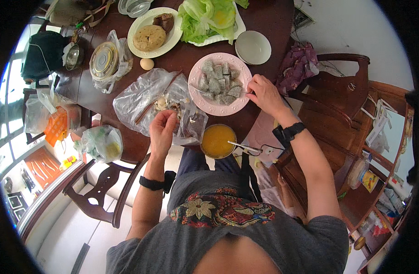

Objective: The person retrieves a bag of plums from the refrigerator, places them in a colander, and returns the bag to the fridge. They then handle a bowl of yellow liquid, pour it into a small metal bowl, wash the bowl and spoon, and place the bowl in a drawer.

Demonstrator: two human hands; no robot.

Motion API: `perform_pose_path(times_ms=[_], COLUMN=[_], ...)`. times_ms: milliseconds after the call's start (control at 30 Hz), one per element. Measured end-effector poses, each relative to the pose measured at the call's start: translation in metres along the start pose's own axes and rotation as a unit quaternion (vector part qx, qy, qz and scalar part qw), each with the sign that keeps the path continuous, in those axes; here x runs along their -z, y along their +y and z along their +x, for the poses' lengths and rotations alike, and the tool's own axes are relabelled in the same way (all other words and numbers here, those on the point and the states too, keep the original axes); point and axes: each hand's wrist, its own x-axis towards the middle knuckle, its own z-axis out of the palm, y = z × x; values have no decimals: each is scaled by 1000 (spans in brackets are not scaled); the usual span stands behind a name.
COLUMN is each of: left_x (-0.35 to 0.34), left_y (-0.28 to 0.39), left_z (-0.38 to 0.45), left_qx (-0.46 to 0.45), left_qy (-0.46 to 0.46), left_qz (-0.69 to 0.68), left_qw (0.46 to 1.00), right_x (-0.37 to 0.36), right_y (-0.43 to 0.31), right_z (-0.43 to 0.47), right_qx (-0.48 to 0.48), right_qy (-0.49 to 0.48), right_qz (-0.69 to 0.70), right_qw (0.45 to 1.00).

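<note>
A pink plate with an embossed rim holds dragon fruit pieces, white with black seeds. At its right rim, my right hand pinches a thin utensil that reaches over the fruit; its exact kind is unclear. My left hand is over a clear plastic bag, thumb and fingertips together; whether anything is between them cannot be seen. Eggshell-like scraps and a pair of brown chopsticks lie on the bag. Nearest my body stands a bowl of yellow-orange liquid with a metal spoon handle.
Beyond are an egg, a plate with a round bun, lettuce, an off-white bowl and a lidded takeaway container. Wooden chairs flank the table. Another person's limb shows at lower right.
</note>
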Motion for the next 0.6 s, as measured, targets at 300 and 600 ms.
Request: perform_pose_path(times_ms=[300, 600], left_x=[-15, -3], left_y=[15, 0], left_z=[21, 14], left_qx=[-16, 2], left_qy=[-2, 7], left_qz=[6, 8], left_qw=[1000, 1000], right_x=[26, 79], right_y=[-8, -17], right_z=[-16, -75], right_qx=[-80, -153], right_qy=[39, 114], right_qz=[100, 202], right_qw=[991, 961])
